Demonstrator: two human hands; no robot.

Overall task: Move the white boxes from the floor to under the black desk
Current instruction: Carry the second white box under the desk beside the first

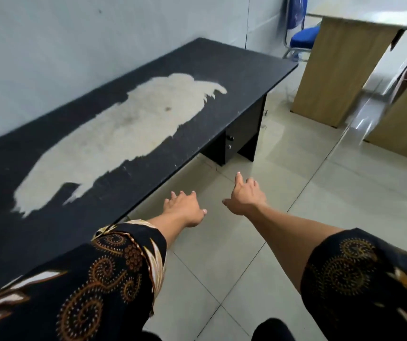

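Observation:
The black desk (234, 77) runs along the grey wall, its top worn through to a large pale patch. Both my arms reach forward over the tiled floor just in front of the desk's front edge. My left hand (185, 209) hangs palm down with fingers spread, close to the desk edge. My right hand (245, 195) is a little further out, also with fingers apart and nothing in it. No white box shows anywhere in this view. The space under the desk is mostly hidden by the desktop.
A drawer unit (232, 143) stands under the desk's far end. Light wooden furniture (340, 70) stands at the right. A blue chair (303, 38) sits in the back corner. Pale floor tiles (320, 205) stretch to the right of my hands.

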